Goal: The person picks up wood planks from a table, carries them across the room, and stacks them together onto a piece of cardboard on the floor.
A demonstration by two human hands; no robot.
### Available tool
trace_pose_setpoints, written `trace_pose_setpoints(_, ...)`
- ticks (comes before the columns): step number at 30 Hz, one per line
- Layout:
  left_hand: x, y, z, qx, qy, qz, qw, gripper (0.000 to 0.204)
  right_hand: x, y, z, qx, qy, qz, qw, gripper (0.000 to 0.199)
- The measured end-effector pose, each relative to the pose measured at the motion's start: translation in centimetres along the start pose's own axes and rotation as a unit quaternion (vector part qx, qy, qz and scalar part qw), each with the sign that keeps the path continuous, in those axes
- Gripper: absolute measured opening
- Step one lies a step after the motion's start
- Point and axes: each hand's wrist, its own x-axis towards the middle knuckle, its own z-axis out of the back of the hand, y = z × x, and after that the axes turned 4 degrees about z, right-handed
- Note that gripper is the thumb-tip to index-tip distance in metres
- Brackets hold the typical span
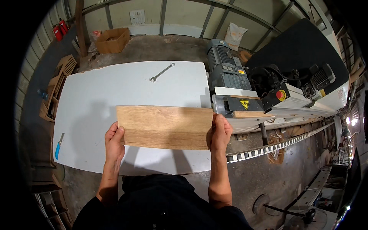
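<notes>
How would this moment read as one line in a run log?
left hand: grips wooden board left end | right hand: grips right end | board over white table | wrench beyond

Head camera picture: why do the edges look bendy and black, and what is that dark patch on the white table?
In the head view, the fisheye lens curves straight lines near the rim and leaves black corners. The dark patch on the white table is a soft shadow, left of the wooden board held by the left hand and right hand. Bright glare shows at the far right.
</notes>
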Motion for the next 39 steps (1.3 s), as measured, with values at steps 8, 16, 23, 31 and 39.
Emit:
trace_pose_setpoints(8,3.4,5.9,1.9,0.045,-0.063,0.082,0.994,0.022,0.7,-7.1,4.7,-0.133,0.091,-0.122,0.979,0.031)
trace_pose_setpoints(16,6.3,9.3,1.6,0.094,-0.089,0.174,0.976,0.025,1.1,-14.7,8.9,-0.16,-0.077,-0.102,0.979,0.028)
trace_pose_setpoints(23,7.5,10.7,1.5,0.416,-0.145,-0.026,0.897,0.035,4.7,-13.0,10.1,-0.097,-0.149,-0.171,0.969,0.031)
trace_pose_setpoints(31,4.8,8.7,-4.5,0.413,0.017,-0.172,0.894,0.029,4.7,-12.6,9.0,0.085,-0.195,-0.295,0.932,0.017)
trace_pose_setpoints(39,4.5,10.6,-9.7,0.237,0.115,0.008,0.965,0.048,-5.5,-10.4,1.7,0.148,-0.091,-0.272,0.947,0.01)
